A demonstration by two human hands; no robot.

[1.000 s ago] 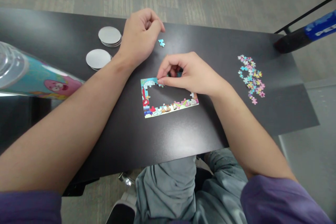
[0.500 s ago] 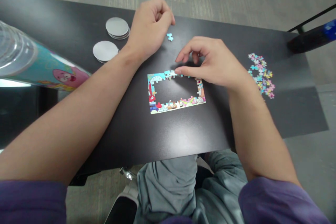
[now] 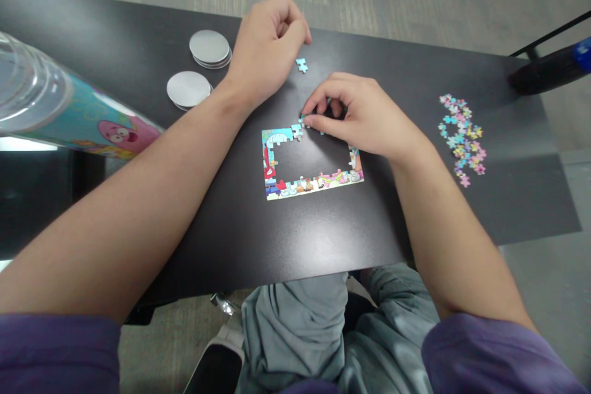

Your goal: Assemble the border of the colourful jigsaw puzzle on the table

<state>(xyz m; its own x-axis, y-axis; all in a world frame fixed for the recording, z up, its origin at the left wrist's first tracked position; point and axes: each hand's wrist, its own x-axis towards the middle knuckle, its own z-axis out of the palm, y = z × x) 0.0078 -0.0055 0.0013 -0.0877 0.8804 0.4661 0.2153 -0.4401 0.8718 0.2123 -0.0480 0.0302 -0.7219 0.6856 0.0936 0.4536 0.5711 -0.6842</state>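
A puzzle border lies on the dark table as a rectangular frame around bare tabletop. At its upper edge my right hand pinches a small light-blue puzzle piece between thumb and index finger. Right beside that piece is another blue piece at the border's top side. My left hand rests on the table behind the border, fingers curled in, and nothing can be seen in it. Just right of it lies a loose blue piece. Part of the border's top right is hidden under my right hand.
Many loose pieces are heaped on the table's right side. Stacks of grey discs sit left of my left hand. A clear-topped container stands at the left, and a dark cylindrical object is at the right edge.
My right hand has moved slightly left, its thumb and index finger now closed on a piece at the border's top edge. My left hand has stayed nearly still.
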